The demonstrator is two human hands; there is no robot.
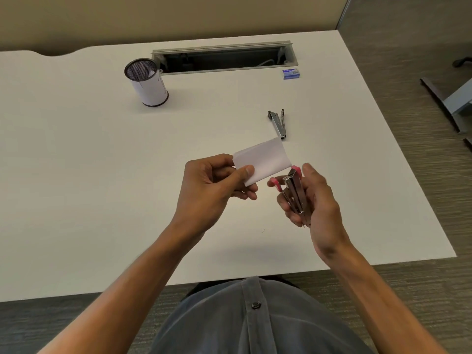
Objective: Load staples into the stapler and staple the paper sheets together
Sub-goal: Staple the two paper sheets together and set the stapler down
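Observation:
My left hand (212,185) pinches small white paper sheets (263,159) between thumb and fingers, holding them above the white desk (102,175). My right hand (314,200) grips a pink and metal stapler (293,190), its front end pointing up toward the lower right corner of the paper. The stapler's mouth is close beside the paper's edge; I cannot tell whether the paper sits inside it. A blue staple box (291,73) lies at the far right of the desk.
A second, plain metal stapler (277,123) lies on the desk just beyond the paper. A mesh pen cup (146,81) wrapped in white paper stands at the back left. An open cable tray (224,58) runs along the back. A single loose staple (263,230) lies near my right wrist.

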